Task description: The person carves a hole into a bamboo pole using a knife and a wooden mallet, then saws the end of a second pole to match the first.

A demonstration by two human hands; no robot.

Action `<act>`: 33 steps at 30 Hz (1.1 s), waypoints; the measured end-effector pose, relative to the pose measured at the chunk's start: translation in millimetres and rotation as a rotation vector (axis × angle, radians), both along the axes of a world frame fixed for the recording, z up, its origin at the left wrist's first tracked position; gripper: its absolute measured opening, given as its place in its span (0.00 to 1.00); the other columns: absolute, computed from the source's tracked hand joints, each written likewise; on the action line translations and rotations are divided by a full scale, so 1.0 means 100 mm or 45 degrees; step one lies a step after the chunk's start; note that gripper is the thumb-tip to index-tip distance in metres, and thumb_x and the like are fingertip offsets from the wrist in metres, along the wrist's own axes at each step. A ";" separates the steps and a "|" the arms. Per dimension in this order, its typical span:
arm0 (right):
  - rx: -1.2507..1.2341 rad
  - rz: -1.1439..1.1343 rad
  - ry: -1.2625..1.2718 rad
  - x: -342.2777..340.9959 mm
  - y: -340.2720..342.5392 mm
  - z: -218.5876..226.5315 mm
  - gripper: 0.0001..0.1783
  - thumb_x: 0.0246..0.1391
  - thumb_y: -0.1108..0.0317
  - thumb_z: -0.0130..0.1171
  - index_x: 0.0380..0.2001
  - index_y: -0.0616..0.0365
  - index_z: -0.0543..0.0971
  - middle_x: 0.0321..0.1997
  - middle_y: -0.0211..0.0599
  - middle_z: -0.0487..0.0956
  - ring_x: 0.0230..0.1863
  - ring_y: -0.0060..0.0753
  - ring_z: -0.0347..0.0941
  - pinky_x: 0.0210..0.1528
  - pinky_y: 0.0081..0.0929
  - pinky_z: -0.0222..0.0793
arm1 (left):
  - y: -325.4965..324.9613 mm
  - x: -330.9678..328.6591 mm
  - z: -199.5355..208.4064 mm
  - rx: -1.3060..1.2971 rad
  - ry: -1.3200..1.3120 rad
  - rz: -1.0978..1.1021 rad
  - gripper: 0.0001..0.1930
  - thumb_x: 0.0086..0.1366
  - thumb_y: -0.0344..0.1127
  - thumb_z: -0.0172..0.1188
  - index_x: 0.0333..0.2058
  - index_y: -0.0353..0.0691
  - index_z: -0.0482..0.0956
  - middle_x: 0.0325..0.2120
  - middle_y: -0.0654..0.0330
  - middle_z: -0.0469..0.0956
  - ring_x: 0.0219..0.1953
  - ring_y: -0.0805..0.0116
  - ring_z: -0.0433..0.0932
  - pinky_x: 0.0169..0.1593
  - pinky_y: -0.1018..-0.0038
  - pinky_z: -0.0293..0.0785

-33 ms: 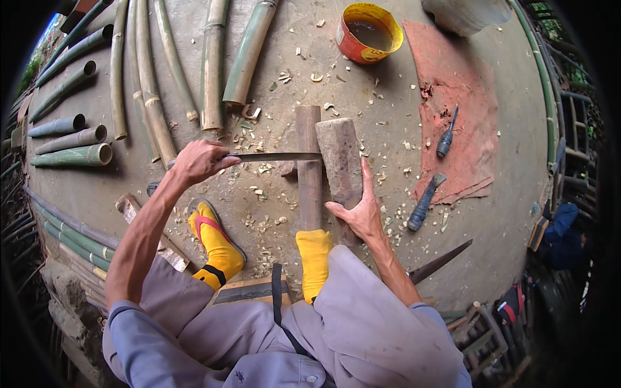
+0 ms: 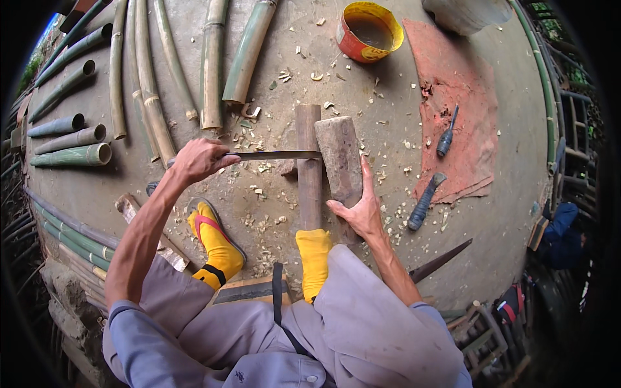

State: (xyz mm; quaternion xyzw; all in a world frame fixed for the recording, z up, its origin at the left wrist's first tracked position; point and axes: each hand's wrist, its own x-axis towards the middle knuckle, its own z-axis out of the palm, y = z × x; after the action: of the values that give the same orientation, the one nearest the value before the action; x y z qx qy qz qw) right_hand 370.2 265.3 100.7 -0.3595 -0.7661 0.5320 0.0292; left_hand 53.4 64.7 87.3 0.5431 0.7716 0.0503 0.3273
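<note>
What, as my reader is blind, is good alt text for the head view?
A left hand holds a knife across a wooden bar, pointing toward a block that the right hand holds; shavings and bamboo poles lie around.

We cannot fully see the knife (image 2: 275, 155), its grip hidden inside the left hand (image 2: 200, 160). The top edge cuts off the pale container (image 2: 467, 15) and thick bamboo poles (image 2: 251, 52).

The floor (image 2: 517, 220) bears bamboo poles (image 2: 211, 71), shavings (image 2: 316, 76), a bucket (image 2: 353, 49).
</note>
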 end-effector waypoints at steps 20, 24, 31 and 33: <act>0.132 0.030 0.565 -0.57 0.42 0.80 0.61 0.36 0.68 0.71 0.70 0.53 0.44 0.61 0.55 0.68 0.56 0.47 0.72 0.57 0.36 0.70 | 0.11 -0.12 -0.02 -0.095 -0.009 -0.082 0.27 0.63 0.58 0.54 0.23 0.35 0.78 0.16 0.46 0.71 0.21 0.44 0.72 0.27 0.57 0.68; 0.355 0.251 0.466 -0.54 0.46 0.47 0.60 0.36 0.67 0.70 0.70 0.47 0.45 0.55 0.58 0.72 0.49 0.49 0.76 0.53 0.39 0.73 | 0.22 -0.14 -0.06 -0.024 0.054 -0.186 0.28 0.63 0.59 0.53 0.23 0.35 0.79 0.17 0.46 0.72 0.21 0.44 0.71 0.27 0.57 0.68; 0.208 0.572 0.242 -0.92 0.73 1.03 0.55 0.36 0.63 0.69 0.69 0.45 0.53 0.49 0.62 0.76 0.43 0.53 0.79 0.51 0.40 0.74 | 0.07 -0.21 -0.24 0.006 -0.025 -0.155 0.29 0.62 0.61 0.54 0.24 0.36 0.81 0.14 0.46 0.71 0.18 0.45 0.71 0.25 0.58 0.68; 0.347 0.275 0.578 -1.03 0.70 1.17 0.57 0.36 0.66 0.69 0.69 0.51 0.50 0.59 0.57 0.69 0.53 0.43 0.73 0.56 0.35 0.69 | 0.09 -0.18 -0.20 -0.056 -0.027 -0.151 0.29 0.62 0.61 0.54 0.23 0.36 0.80 0.14 0.46 0.70 0.18 0.45 0.71 0.25 0.58 0.68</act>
State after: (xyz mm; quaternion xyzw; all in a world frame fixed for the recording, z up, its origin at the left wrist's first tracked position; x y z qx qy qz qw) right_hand 267.1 335.3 217.9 -0.1401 -0.8382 0.4911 0.1912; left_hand 35.6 74.1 66.9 0.5799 0.7356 0.0198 0.3497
